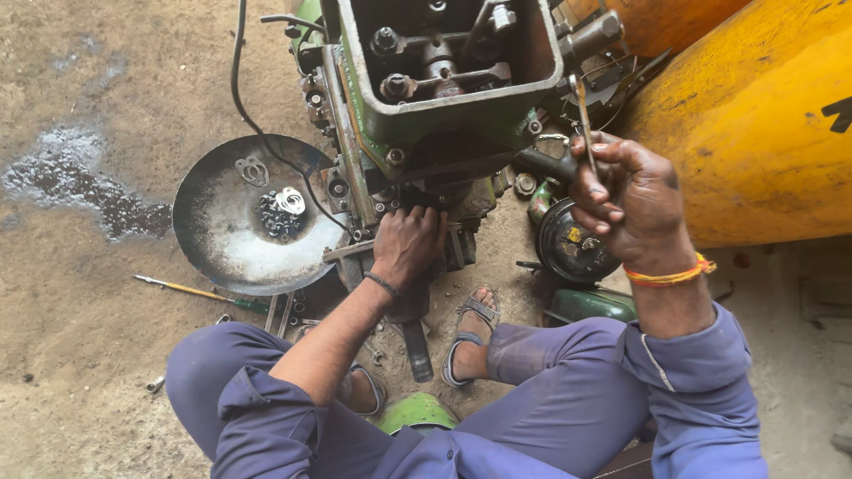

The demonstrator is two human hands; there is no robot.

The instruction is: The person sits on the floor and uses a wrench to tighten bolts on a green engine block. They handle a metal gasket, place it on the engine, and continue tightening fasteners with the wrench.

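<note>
Left hand grips engine; right hand pinches rod above dirt floor.

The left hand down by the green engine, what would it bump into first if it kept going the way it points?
The left hand points up at the green engine block; its fingertips already seem to touch the greasy underside, though depth is unclear.
</note>
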